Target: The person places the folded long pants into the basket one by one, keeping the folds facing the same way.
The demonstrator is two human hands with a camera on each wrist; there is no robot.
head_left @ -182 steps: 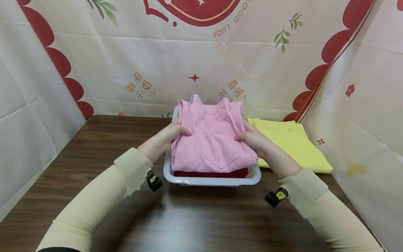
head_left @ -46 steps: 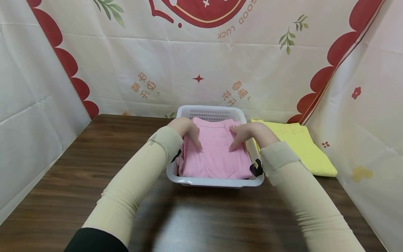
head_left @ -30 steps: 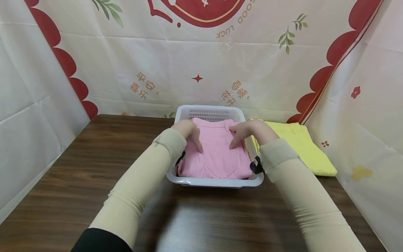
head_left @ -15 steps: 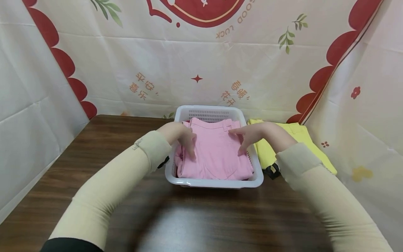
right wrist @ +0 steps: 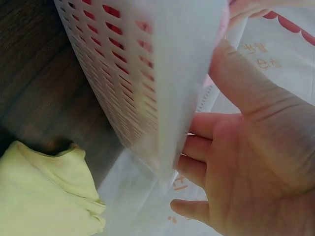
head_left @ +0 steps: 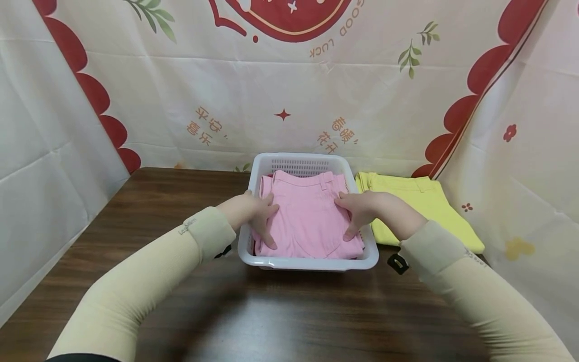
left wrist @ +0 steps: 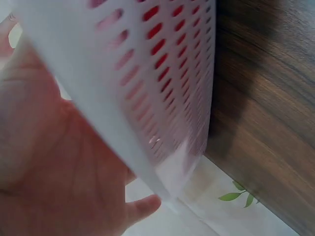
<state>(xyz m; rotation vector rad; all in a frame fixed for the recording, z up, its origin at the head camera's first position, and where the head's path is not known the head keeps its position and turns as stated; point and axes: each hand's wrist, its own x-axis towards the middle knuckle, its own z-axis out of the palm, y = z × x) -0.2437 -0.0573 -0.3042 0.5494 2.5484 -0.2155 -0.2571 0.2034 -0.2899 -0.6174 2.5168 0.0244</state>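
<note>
Folded pink pants (head_left: 309, 216) with a waistband and belt loops lie in a white plastic basket (head_left: 307, 263). My left hand (head_left: 255, 213) reaches over the basket's left rim, thumb and fingers spread on the pants' left side. On the opposite side my right hand (head_left: 362, 208) rests likewise, thumb nearer me and fingers farther back. The wrist views show both palms, left hand (left wrist: 59, 157) and right hand (right wrist: 256, 162), over the rim with fingers fairly straight. Red fabric (right wrist: 115, 27) shows through the basket's holes beneath the pink.
Folded yellow pants (head_left: 420, 211) lie on the dark wooden table (head_left: 289, 322) just right of the basket. A printed white cloth (head_left: 226, 85) hangs behind the table, and similar cloth stands along both sides.
Earlier both hands held the pink pants raised over the basket; now the pants lie flat inside. Lately the hands have moved apart and toward me, out to the basket's side rims.
</note>
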